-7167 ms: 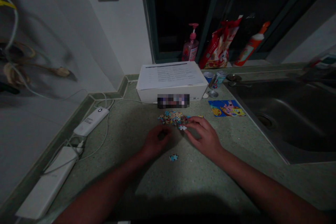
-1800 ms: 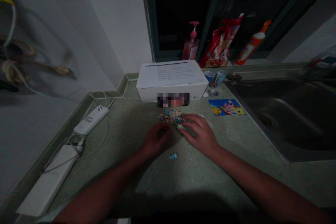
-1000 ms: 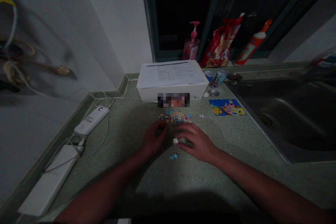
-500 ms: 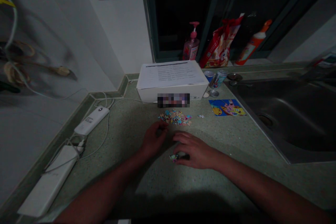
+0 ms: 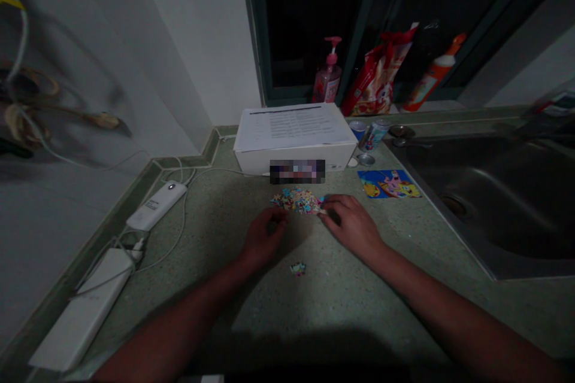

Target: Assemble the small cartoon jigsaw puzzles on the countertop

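Note:
A loose pile of small colourful jigsaw puzzle pieces (image 5: 297, 200) lies on the counter in front of the white box. At the pile's lower left edge is my left hand (image 5: 265, 232), its fingers curled and thumb drawn in. Whatever is between those fingertips, if anything, is too small to make out. My right hand (image 5: 353, 221) reaches the pile's right end, thumb and forefinger apart around its outermost pieces. Nearer to me, a small cluster of puzzle pieces (image 5: 297, 268) sits alone on the counter, touched by neither hand.
A white box (image 5: 294, 155) topped with a printed sheet stands behind the pile. To the right are a blue cartoon picture card (image 5: 390, 184), a can (image 5: 374, 134) and a metal sink (image 5: 489, 191). Corded white power strips (image 5: 157, 206) line the left side.
My right hand has moved from the small cluster up and right to the pile's right end, now covering where a separate piece lay. My left hand has stayed put.

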Available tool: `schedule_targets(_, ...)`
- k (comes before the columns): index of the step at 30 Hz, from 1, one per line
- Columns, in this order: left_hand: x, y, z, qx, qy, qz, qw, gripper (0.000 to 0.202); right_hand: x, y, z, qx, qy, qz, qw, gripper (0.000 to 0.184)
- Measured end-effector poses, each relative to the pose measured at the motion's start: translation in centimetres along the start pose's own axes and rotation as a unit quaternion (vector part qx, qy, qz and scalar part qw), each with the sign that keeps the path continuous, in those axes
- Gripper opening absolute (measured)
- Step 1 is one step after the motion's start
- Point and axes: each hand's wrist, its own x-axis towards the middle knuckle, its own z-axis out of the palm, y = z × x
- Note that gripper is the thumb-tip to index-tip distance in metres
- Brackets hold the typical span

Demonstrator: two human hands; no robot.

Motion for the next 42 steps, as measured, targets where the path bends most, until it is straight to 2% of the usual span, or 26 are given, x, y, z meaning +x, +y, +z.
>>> schedule_targets(4,0.0,-0.2,0.0,0.006,0.005,0.001,1.000,0.018,0.1,0.2,0.1,-0.041,-0.019,0.023,0.999,0.016)
schedule_targets(17,0.0,0.0,0.0,0.006,0.004,0.019,1.000,0.018,0.1,0.3,0.3,-0.056,-0.028,0.042,0.997,0.017)
schedule_targets(26,0.0,0.0,0.0,0.006,0.003,0.003,1.000,0.017,0.3,-0.3,-0.3,-0.107,-0.022,0.009,0.994,0.015)
schedule_targets(33,0.0,-0.4,0.0,0.012,0.001,0.007,1.000,0.017,0.8,0.4,-0.6,-0.107,-0.007,-0.010,0.994,0.016)
schedule_targets(37,-0.2,-0.8,0.1,0.046,0.000,0.045,0.998,0.014,0.9,0.3,-0.9,-0.054,0.021,-0.014,0.998,0.019)
schedule_targets(42,-0.5,-0.8,0.2,0.090,-0.031,0.164,0.982,0.010,0.0,-1.9,-0.2,0.131,0.029,-0.030,0.991,0.015)
